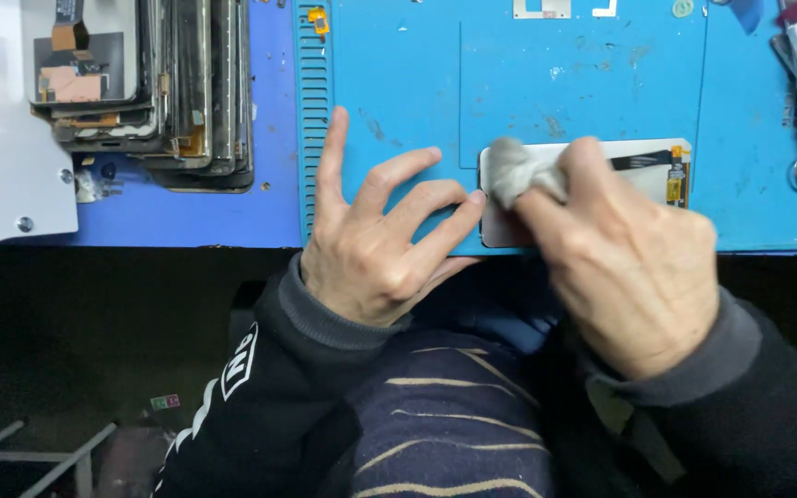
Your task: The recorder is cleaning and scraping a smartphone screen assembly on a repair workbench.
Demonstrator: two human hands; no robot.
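The blue silicone work mat is the landmark. A phone display panel lies face down at the mat's near edge, its flex cable at the end towards the mat's right. At the panel's other end the right hand presses a small grey wiping cloth, fingers closed around the wad. The left hand rests on the mat beside it, fingers spread, fingertips touching the panel's end to pin it. Good wiping here probably means light, even strokes away from the cable, the steadying fingertips staying put. Stacked screens lie off the mat's left edge.
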